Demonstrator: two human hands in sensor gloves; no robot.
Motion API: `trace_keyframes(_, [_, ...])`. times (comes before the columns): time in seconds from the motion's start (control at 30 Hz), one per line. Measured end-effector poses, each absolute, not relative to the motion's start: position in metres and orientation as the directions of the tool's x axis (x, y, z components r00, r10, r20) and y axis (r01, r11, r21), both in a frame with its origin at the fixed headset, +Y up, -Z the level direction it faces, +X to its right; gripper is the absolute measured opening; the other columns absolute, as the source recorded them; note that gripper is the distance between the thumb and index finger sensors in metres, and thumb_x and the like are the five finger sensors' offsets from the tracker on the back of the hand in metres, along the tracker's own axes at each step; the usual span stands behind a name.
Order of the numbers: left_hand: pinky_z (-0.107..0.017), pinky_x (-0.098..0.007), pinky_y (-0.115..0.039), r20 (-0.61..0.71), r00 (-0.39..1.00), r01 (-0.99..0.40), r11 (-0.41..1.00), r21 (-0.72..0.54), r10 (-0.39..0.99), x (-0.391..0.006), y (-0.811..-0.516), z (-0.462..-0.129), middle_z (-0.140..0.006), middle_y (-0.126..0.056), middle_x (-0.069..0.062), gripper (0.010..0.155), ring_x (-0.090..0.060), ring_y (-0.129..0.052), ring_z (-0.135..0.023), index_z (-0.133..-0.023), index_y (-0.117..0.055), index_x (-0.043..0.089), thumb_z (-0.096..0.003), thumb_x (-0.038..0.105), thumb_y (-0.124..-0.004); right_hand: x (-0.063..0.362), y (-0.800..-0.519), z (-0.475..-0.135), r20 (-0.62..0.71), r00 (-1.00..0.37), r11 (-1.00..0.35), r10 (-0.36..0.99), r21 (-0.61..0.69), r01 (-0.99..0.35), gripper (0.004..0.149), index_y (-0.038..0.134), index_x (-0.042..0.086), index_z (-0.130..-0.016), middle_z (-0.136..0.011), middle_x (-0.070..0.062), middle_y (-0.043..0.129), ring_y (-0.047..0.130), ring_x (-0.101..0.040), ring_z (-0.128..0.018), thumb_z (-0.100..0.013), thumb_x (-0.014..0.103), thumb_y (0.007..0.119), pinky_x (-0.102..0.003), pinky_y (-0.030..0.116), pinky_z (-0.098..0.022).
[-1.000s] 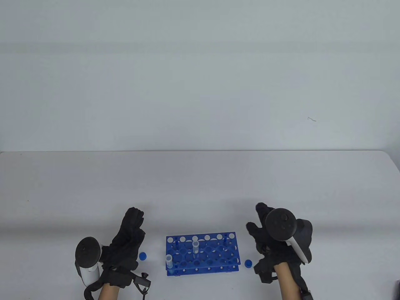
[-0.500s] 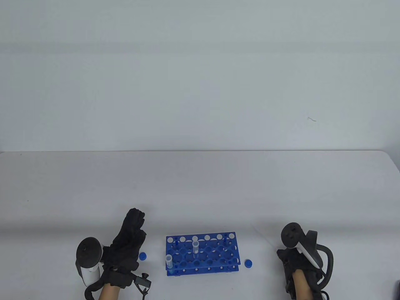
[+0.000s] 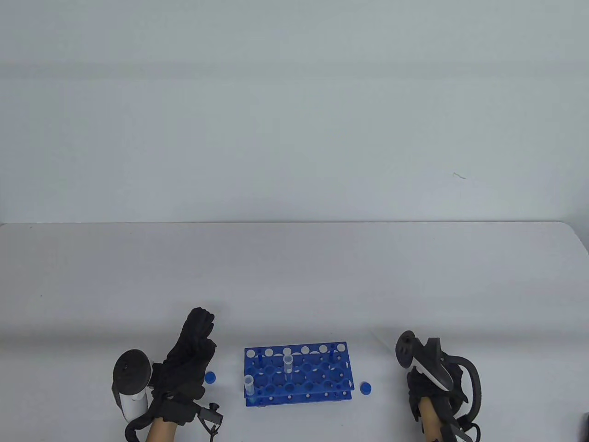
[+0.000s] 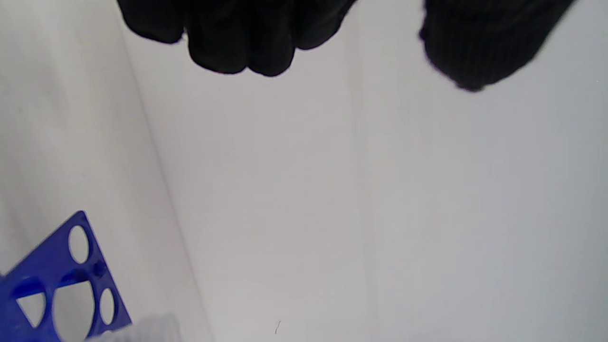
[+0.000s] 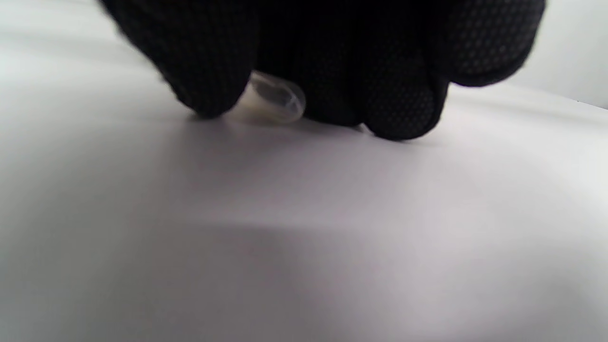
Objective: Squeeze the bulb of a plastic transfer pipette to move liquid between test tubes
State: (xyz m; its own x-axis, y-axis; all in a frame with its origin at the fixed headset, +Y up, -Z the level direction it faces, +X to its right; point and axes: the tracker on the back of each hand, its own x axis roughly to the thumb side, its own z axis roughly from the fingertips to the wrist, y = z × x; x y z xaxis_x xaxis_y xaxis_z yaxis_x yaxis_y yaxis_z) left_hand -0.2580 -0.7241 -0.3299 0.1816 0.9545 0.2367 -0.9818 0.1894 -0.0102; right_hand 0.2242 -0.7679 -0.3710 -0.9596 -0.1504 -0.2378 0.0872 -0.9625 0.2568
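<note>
A blue test-tube rack (image 3: 298,373) stands near the table's front edge, and a corner of it shows in the left wrist view (image 4: 61,280). It holds two clear open tubes, one in the middle (image 3: 288,361) and one at the front left corner (image 3: 249,384). A clear plastic pipette lies right of the rack, its thin stem (image 3: 383,341) pointing away. My right hand (image 3: 421,386) is down on the table. Its fingers (image 5: 403,95) grip the pipette bulb (image 5: 274,99). My left hand (image 3: 189,352) is left of the rack, fingers (image 4: 237,38) extended and holding nothing.
Two blue tube caps lie on the table, one between the left hand and the rack (image 3: 210,377) and one between the rack and the right hand (image 3: 366,387). The white table (image 3: 294,276) stretches back to a plain wall.
My right hand has drawn back toward the front edge, turned palm down, and closed its fingers on the pipette bulb. The left hand has barely moved.
</note>
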Motion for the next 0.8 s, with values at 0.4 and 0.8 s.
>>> trace_keyframes(0.4, [-0.083,-0.057,-0.044,0.240,0.183,-0.981,0.193,-0.018,0.953,-0.256,-0.725,-0.330,-0.123,-0.044,-0.008,0.093,-0.034,-0.049,-0.111,-0.117,-0.032,0.023,-0.0431,0.070,-0.064,0.218,-0.768,-0.371,-0.152,-0.960,-0.961,-0.236,0.186,0.207,0.039,0.090,0.019,-0.067,-0.057,-0.003,0.101,0.101,-0.027,-0.046,-0.034,0.037,0.088,-0.043,0.082,-0.037])
trace_keyframes(0.8, [-0.083,-0.057,-0.045,0.245,0.175,-0.982,0.186,-0.021,0.954,-0.256,-0.724,-0.330,-0.123,-0.045,-0.008,0.092,-0.033,-0.050,-0.111,-0.117,-0.032,0.023,-0.0433,0.070,-0.064,0.255,-0.740,-0.361,-0.234,-0.972,-0.996,0.035,0.072,-0.053,0.037,0.091,0.021,-0.066,-0.056,-0.002,0.110,0.112,-0.017,-0.040,-0.033,0.038,0.086,-0.035,0.090,-0.029])
